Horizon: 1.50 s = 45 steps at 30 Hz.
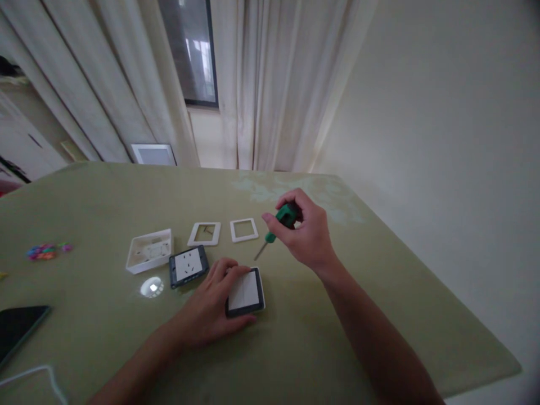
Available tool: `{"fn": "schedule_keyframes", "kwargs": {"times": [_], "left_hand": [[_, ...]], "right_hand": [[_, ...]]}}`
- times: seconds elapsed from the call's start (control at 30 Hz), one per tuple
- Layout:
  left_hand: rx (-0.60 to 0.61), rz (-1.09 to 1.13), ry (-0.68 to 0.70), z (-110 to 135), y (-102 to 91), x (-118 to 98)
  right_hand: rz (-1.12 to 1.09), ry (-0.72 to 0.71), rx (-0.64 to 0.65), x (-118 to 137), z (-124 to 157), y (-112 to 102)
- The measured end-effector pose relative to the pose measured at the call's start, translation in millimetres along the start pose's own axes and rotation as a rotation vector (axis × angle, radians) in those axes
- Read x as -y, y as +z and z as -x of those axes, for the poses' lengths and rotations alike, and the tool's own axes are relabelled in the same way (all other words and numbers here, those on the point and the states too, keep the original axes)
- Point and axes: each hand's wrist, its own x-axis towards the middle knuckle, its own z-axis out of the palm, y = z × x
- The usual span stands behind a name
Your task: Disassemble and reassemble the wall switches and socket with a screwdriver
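My right hand (304,228) is closed round the green handle of a screwdriver (270,236). Its metal shaft slants down to the left, and the tip is in the air above the far edge of a wall switch (244,292). That switch has a white face and a dark frame and sits in a white box. My left hand (219,301) grips it from the left, fingers over the far side and thumb along the near side. Left of this hand lies a socket module (189,264) with a dark frame. Two white cover frames (243,230) (205,234) lie farther back.
An open white mounting box (149,251) stands left of the socket. Small screws (208,230) show inside one cover frame. Colourful small pieces (44,251), a dark flat device (21,329) and a white cable (42,371) lie at the left. A wall borders the table (358,281) on the right.
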Motion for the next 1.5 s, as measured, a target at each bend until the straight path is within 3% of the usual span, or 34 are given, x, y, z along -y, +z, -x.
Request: {"fn": "schedule_keyframes", "kwargs": {"times": [0.23, 0.53, 0.63, 0.8, 1.27, 1.5], "left_hand": [[0.005, 0.055, -0.014, -1, 3.9, -7], [0.017, 0.078, 0.004, 1, 1.8, -4], [0.017, 0.080, 0.001, 1, 1.6, -5], [0.033, 0.086, -0.011, 1, 2.0, -5], [0.064, 0.103, -0.030, 0, -3.3, -1], [-0.064, 0.080, -0.176, 0, -3.1, 14]], "right_hand": [[0.061, -0.100, -0.013, 7, 8, -7], [0.008, -0.124, 0.121, 1, 26, 26], [0.041, -0.202, 0.106, 1, 25, 20], [0.073, -0.207, 0.028, 2, 18, 7], [0.089, -0.223, 0.087, 0, 19, 9], [0.118, -0.233, 0.076, 3, 18, 6]]}}
